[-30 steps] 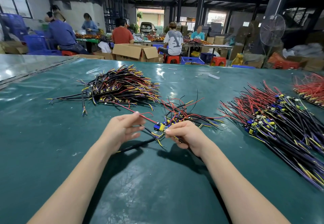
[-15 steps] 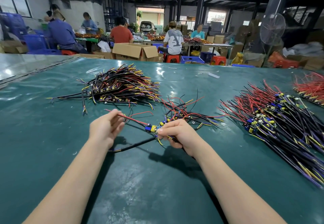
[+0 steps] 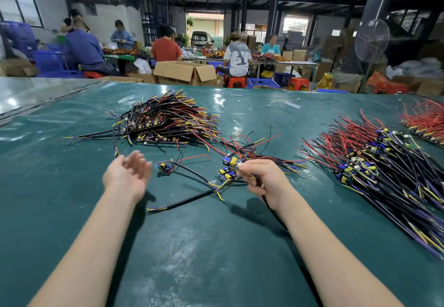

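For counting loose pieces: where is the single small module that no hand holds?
In the head view, the single module is on or just above the green table, right of the left hand and left of the modules in the right hand.

We make out the fingers of our left hand (image 3: 127, 177) only as a blur, our right hand (image 3: 266, 182) covers the stretch of black cable (image 3: 274, 212) it grips, and the right edge cuts off the red wire pile (image 3: 425, 124).

green table (image 3: 72, 198) | left wire pile (image 3: 168, 119) | right wire pile (image 3: 384, 167) | loose module (image 3: 164, 167) between
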The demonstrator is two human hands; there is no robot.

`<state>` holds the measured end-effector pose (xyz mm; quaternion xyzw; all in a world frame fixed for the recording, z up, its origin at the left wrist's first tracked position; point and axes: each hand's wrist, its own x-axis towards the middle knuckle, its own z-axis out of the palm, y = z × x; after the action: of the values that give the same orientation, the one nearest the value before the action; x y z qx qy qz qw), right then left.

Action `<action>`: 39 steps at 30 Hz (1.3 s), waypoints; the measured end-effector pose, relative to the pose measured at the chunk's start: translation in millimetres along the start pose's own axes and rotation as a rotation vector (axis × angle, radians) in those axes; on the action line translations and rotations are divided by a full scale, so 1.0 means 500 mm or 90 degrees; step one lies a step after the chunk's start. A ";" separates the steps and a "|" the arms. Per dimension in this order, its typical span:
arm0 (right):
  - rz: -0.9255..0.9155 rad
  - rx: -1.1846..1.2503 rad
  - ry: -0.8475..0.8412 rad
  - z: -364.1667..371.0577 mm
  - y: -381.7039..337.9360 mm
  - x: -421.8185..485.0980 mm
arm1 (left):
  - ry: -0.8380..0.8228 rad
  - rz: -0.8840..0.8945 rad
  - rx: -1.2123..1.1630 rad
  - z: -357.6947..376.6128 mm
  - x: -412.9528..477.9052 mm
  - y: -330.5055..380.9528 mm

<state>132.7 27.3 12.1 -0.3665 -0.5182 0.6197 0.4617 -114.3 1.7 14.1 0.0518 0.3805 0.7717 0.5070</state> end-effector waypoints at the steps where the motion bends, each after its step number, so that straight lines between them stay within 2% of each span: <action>1: -0.003 -0.009 0.002 0.003 0.002 0.001 | -0.053 -0.022 0.067 0.013 -0.011 -0.017; 5: -0.013 -0.038 0.015 0.009 0.005 0.005 | -0.269 -0.083 0.394 0.044 -0.047 -0.080; 7: -0.001 -0.081 0.004 0.016 0.012 0.004 | -0.347 -0.091 0.450 0.046 -0.059 -0.108; 9: 0.029 -0.134 -0.033 0.026 0.022 0.000 | -0.380 -0.059 0.460 0.043 -0.063 -0.123; 11: 0.044 -0.187 -0.047 0.036 0.032 -0.002 | -0.360 -0.025 0.453 0.038 -0.062 -0.126; 14: 0.014 -0.260 -0.002 0.050 0.037 -0.005 | -0.330 -0.018 0.442 0.034 -0.058 -0.122; 16: -0.054 -0.341 0.060 0.053 0.039 -0.005 | -0.314 -0.004 0.449 0.035 -0.058 -0.125; 18: -0.177 -0.439 0.111 0.058 0.040 -0.005 | -0.298 0.012 0.459 0.037 -0.059 -0.131; 21: -0.318 -0.543 0.080 0.072 0.045 -0.013 | -0.294 0.028 0.464 0.038 -0.060 -0.137; 24: -0.340 -0.662 0.067 0.081 0.057 -0.011 | -0.292 0.054 0.473 0.039 -0.061 -0.140; 31: -0.280 -0.635 0.131 0.079 0.061 -0.008 | -0.268 0.099 0.520 0.038 -0.059 -0.144; 39: -0.331 -0.587 0.198 0.084 0.071 -0.007 | -0.266 0.085 0.501 0.040 -0.061 -0.139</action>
<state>88.0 10.1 -14.6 -0.4781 -0.7349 0.1327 0.4623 -38.5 0.8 -7.1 0.4201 0.5302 0.5723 0.4636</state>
